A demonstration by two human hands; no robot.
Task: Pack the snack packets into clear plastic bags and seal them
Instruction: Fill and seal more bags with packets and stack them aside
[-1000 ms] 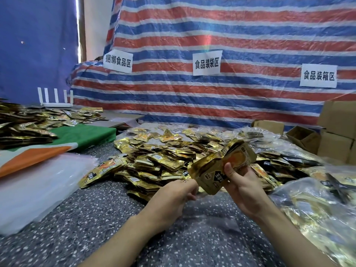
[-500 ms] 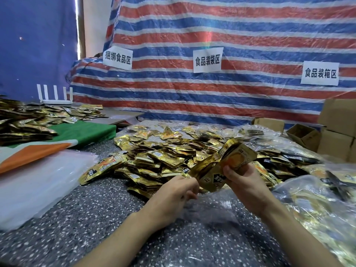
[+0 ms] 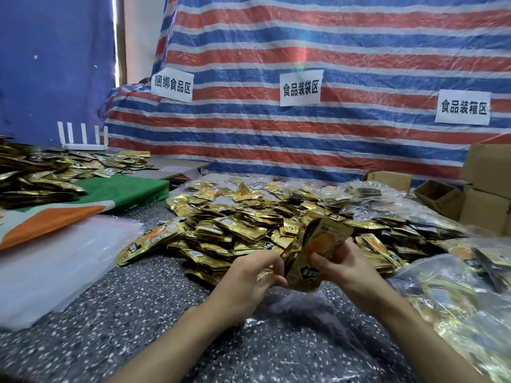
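While the right hand [image 3: 343, 269] gripped a stack of gold foil snack packets [image 3: 315, 255], the left hand [image 3: 249, 280] pinched its lower edge. A heap of loose packets [image 3: 235, 225] lay behind.

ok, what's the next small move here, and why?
Probably lower the stack of packets into the clear bag lying just beneath. The right hand grips the stack, and the left hand has curled fingers at its lower edge. Whether the bag's mouth is open I can't tell, so the left hand may need to spread it first.
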